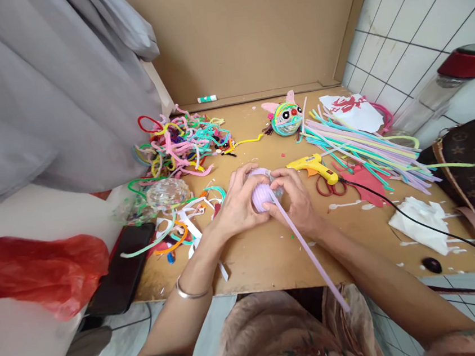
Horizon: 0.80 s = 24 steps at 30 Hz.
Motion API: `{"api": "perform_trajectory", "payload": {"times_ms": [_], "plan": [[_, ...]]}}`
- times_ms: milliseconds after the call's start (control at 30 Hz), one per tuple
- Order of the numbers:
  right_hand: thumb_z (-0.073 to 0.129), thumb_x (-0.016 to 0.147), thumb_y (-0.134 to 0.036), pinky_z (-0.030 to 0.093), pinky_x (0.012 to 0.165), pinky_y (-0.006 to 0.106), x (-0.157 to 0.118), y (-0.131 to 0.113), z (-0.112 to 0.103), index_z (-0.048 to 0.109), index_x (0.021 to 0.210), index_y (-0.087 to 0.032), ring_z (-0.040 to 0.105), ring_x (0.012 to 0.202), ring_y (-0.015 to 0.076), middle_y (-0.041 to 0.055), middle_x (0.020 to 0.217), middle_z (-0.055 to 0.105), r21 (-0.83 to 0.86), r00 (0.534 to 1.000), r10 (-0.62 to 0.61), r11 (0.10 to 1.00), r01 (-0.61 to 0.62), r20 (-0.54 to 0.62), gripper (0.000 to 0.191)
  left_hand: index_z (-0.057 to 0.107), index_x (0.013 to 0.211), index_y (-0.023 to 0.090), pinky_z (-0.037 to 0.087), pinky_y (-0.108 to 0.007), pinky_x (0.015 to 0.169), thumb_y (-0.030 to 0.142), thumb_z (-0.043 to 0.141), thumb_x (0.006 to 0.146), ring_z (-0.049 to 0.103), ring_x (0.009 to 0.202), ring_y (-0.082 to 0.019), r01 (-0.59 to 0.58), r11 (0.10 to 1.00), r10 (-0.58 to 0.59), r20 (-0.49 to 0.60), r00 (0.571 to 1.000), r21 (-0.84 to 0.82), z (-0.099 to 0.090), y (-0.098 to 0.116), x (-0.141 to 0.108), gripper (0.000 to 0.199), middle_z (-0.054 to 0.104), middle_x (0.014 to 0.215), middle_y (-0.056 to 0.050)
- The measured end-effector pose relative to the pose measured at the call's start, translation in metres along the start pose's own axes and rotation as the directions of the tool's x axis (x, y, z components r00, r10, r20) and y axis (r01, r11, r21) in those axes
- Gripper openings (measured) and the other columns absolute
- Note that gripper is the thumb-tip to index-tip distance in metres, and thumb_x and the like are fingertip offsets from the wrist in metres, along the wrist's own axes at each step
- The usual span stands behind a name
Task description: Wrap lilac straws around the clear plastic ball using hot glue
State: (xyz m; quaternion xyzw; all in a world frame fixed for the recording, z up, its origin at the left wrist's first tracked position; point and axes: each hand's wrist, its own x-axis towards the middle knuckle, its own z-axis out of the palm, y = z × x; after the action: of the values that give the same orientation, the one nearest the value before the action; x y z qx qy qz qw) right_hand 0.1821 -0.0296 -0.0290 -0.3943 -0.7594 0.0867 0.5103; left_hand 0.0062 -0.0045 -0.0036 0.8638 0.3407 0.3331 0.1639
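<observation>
1. Two hands, left hand (237, 198) and right hand (292, 195), hold one lilac ball (260, 195), left of the glue gun (315, 165).
2. The ball sits between the hands: left fingers and thumb curl closely round its left side, right fingers and thumb close on its right. The gaps are no wider than the ball.
3. One lilac strip (310, 251) runs from the ball, past the right thumb; whether that thumb pinches it, I cannot tell.
4. The strip's long axis slants rightward and towards the person, its free end nearer the person than the glue gun.
5. Beyond the glue gun stands one toy (286, 117) with two pink ears. One bundle of stems (361, 142), too many to count, lies to its right.
</observation>
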Motion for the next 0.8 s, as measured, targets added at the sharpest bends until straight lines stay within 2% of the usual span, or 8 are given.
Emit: {"api": "perform_trajectory", "payload": {"times_ms": [200,400,700,800], "plan": [[0.063,0.082,-0.036,0.046,0.089,0.044,0.004,-0.008,-0.007,0.049,0.096,-0.024,0.055,0.102,0.0249,0.0083,0.106,0.056,-0.013,1.0,-0.004,1.0,0.004,-0.019,0.024,0.049,0.115,0.023,0.035,-0.049,0.111,0.021,0.071,0.058,0.039,0.134,-0.033,0.046,0.99,-0.045,0.007,0.999,-0.137,-0.001,0.007,0.002,0.061,0.043,0.133,-0.013],[0.061,0.082,-0.032,0.047,0.084,0.04,0.007,-0.013,-0.013,0.051,0.097,-0.023,0.055,0.099,0.0229,0.0074,0.103,0.056,0.039,0.996,0.071,0.997,-0.073,0.056,0.02,0.051,0.113,0.022,0.039,-0.047,0.107,0.024,0.071,0.059,0.05,0.122,-0.03,0.151,0.951,-0.129,0.097,0.987,-0.27,-0.006,0.009,0.005,0.057,0.051,0.125,-0.011],[0.058,0.085,-0.036,0.049,0.08,0.037,0.006,-0.005,-0.014,0.055,0.103,-0.023,0.055,0.095,0.0207,0.0057,0.101,0.058,0.102,0.981,0.156,0.981,-0.168,0.116,0.023,0.055,0.116,0.02,0.048,-0.038,0.09,0.033,0.069,0.065,0.055,0.104,-0.024,0.325,0.862,-0.278,0.174,0.945,-0.388,-0.006,-0.001,0.004,0.054,0.055,0.116,-0.008],[0.053,0.089,-0.036,0.048,0.086,0.04,0.003,-0.009,-0.012,0.056,0.107,-0.022,0.054,0.1,0.0225,0.0075,0.105,0.057,0.037,0.984,0.15,0.987,-0.154,0.095,0.023,0.054,0.118,0.019,0.048,-0.036,0.085,0.035,0.067,0.068,0.054,0.099,-0.023,0.355,0.842,-0.299,0.196,0.934,-0.406,-0.006,0.0,0.004,0.054,0.056,0.113,-0.007]]}}
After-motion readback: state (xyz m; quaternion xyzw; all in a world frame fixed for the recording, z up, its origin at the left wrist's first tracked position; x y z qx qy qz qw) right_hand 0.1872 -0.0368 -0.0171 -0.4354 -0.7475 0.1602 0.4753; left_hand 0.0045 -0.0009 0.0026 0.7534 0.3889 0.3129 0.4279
